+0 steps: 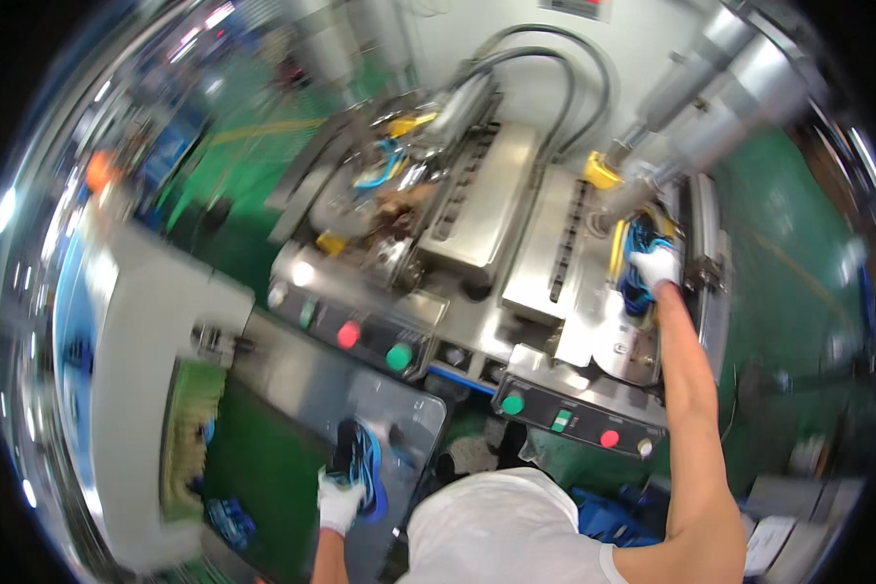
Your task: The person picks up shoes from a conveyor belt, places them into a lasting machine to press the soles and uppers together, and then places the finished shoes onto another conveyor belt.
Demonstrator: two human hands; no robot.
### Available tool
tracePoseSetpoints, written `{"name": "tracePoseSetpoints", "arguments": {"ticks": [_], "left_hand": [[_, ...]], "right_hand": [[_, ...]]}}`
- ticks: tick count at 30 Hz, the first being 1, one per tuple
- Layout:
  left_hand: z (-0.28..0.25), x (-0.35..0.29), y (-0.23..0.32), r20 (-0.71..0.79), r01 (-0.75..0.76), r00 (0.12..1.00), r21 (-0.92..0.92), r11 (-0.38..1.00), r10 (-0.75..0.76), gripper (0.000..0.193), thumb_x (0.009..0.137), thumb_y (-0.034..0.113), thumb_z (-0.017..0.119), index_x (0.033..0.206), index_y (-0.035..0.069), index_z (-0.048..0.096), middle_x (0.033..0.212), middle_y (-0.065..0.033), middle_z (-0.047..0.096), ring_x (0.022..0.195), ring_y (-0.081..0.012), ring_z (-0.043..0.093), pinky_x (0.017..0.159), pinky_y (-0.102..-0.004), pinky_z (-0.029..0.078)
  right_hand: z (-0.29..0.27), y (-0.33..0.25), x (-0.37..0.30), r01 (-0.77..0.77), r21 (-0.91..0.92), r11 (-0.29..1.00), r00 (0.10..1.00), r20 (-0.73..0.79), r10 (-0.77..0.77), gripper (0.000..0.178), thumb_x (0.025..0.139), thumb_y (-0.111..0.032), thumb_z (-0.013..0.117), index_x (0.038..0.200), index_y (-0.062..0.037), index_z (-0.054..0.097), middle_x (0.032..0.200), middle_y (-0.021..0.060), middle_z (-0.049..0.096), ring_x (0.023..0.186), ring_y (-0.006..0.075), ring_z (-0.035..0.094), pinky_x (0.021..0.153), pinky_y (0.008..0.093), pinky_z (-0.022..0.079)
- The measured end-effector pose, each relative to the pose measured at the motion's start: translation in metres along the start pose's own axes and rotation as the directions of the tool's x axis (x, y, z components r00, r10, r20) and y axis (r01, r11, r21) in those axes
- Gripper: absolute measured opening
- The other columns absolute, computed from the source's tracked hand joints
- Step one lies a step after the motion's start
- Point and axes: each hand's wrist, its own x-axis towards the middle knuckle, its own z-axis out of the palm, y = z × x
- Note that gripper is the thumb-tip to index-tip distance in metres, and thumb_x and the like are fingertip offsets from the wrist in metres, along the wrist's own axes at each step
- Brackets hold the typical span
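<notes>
My left hand (340,500), in a white glove, is closed on the heel end of a black and blue sports shoe (365,457) over the grey metal shelf (417,409). With my right arm stretched out, my right hand (656,266), also gloved, grips a second blue and black shoe (638,292) in the right station of a metal press machine (545,255). Yellow parts and a thick metal cylinder (740,88) stand above that shoe. Motion blurs the picture, and the fingers of both hands show only in part.
The left station holds shiny clamps and a light blue piece (384,164). Red and green buttons line the front control panels (348,335). A pale machine housing (156,311) stands at the left. More blue shoes (230,523) lie low at the left, and a blue heap (613,518) lies at lower right.
</notes>
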Motion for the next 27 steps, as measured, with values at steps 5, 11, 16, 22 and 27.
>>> {"name": "tracePoseSetpoints", "arguments": {"ticks": [5, 11, 16, 22, 27], "left_hand": [[0.130, 0.095, -0.024, -0.334, -0.081, 0.941, -0.376, 0.923, -0.053, 0.073, 0.073, 0.034, 0.080, 0.138, 0.011, 0.055, 0.124, -0.0216, 0.068, 0.117, -0.0365, 0.066, 0.102, -0.0425, 0.050], [0.137, 0.085, -0.077, -0.146, 0.092, 0.974, -0.448, 0.889, -0.174, 0.084, 0.072, 0.042, 0.084, 0.138, 0.002, 0.050, 0.128, -0.0236, 0.061, 0.124, -0.0386, 0.058, 0.109, -0.0453, 0.045], [0.049, 0.094, -0.124, 0.237, -0.262, 0.910, -0.307, 0.915, 0.340, 0.094, 0.083, 0.055, 0.074, 0.153, 0.003, 0.038, 0.151, -0.0273, 0.047, 0.142, -0.0405, 0.046, 0.121, -0.0478, 0.033], [-0.098, 0.166, -0.373, -0.800, 0.082, 0.590, -0.074, 0.994, -0.108, 0.057, 0.086, 0.033, 0.069, 0.130, -0.003, 0.061, 0.136, -0.0252, 0.059, 0.127, -0.0426, 0.055, 0.108, -0.0521, 0.044], [-0.194, 0.182, -0.512, -0.719, 0.409, 0.593, -0.118, 0.905, -0.362, 0.076, 0.088, 0.045, 0.072, 0.148, 0.007, 0.047, 0.147, -0.0232, 0.050, 0.126, -0.0473, 0.054, 0.106, -0.0544, 0.045]], "right_hand": [[-0.026, 0.107, 0.027, 0.063, 0.218, 0.974, 0.998, 0.006, -0.066, 0.022, 0.083, -0.020, 0.082, 0.084, -0.0044, 0.066, 0.079, -0.0010, 0.062, 0.064, 0.0138, 0.053, 0.062, 0.0361, 0.047], [0.003, -0.134, -0.304, 0.498, 0.321, 0.806, 0.866, -0.125, -0.485, 0.075, 0.099, -0.023, 0.067, 0.159, 0.0023, 0.029, 0.160, 0.0267, 0.038, 0.145, 0.0373, 0.044, 0.119, 0.0418, 0.038], [0.147, -0.052, -0.340, 0.635, -0.409, 0.656, 0.772, 0.286, -0.568, 0.083, 0.090, -0.018, 0.068, 0.158, 0.0066, 0.027, 0.167, 0.0244, 0.023, 0.154, 0.0390, 0.025, 0.127, 0.0457, 0.022], [0.081, -0.115, -0.354, 0.673, -0.353, 0.650, 0.737, 0.396, -0.548, 0.097, 0.078, -0.025, 0.080, 0.156, 0.0061, 0.031, 0.159, 0.0331, 0.033, 0.150, 0.0457, 0.029, 0.125, 0.0473, 0.025], [0.056, -0.054, -0.411, 0.501, -0.310, 0.808, 0.786, 0.553, -0.276, 0.088, 0.080, -0.021, 0.078, 0.152, 0.0083, 0.038, 0.143, 0.0307, 0.055, 0.136, 0.0376, 0.054, 0.113, 0.0420, 0.043]]}}
